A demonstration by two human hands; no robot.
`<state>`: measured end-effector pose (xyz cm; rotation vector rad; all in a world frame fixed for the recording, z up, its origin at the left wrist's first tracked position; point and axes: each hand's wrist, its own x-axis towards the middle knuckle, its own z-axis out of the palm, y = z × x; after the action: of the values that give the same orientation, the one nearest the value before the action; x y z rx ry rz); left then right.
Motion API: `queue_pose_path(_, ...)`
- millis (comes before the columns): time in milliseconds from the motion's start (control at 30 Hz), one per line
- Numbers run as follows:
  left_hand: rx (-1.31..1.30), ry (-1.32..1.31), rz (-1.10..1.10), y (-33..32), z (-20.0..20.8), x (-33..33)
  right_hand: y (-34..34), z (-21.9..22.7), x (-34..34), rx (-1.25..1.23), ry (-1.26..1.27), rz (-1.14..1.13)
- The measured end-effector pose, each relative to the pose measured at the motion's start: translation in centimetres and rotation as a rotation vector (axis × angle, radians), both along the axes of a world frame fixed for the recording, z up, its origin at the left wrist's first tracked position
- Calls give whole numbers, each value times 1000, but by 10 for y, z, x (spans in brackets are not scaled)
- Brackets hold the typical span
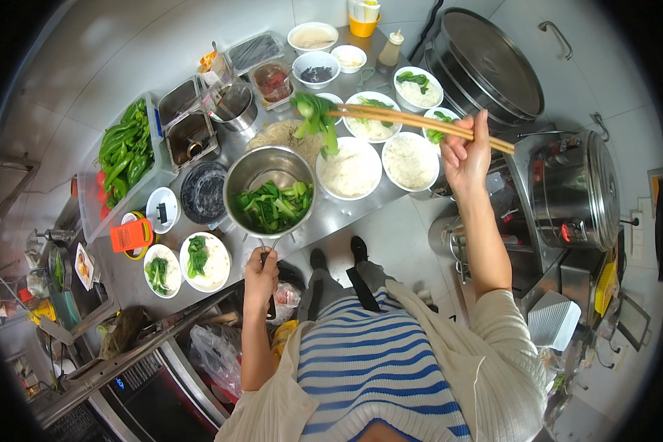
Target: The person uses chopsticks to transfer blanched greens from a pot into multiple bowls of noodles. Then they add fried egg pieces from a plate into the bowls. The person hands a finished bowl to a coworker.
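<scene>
Head view: the right hand is closed around a pair of long, light-brown wooden chopsticks, whose tips, out to its left, pinch a limp bunch of bright green leafy vegetable. That bunch hangs at the far-left rim of a round white bowl of plain rice between the two hands; whether they touch, I cannot tell. Beside it, nearer the right hand, is a second white rice bowl.

The left hand is wrapped around the black handle of a round, silvery steel pot, just beyond that hand, with loose cut greens in its bottom. Left of the left hand, two white bowls of rice topped with greens stand side by side on the silvery steel worktable. Farther out that way, a clear plastic bin holds long green peppers.
</scene>
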<state>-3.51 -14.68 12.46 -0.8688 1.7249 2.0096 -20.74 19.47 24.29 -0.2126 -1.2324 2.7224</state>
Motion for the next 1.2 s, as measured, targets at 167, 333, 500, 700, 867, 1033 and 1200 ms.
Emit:
queue_pose_path(167, -5, 1, 38, -6, 4, 8, 12, -57, 6, 307, -75, -182)
queue_pose_path(333, -30, -15, 85, -10, 8, 15, 3, -122, 15, 822, -115, -132)
queue_pose_path(500, -6, 30, 105, -14, 9, 18, -14, -125, 22, 1397, 453, 324)
queue_pose_path(700, -59, 38, 126, -13, 14, 20, -21, -73, 24, 1549, 662, 562)
queue_pose_path(867, -20, 51, 145, -10, 18, 23, -18, -62, 24, 1366, 388, 458)
queue_pose_path(1033, -8, 48, 152, -6, 23, 23, -24, -47, 27, 1334, 276, 506)
queue_pose_path(1200, 34, 82, 143, -2, 25, 25, -13, 18, 55, 1143, 480, 325)
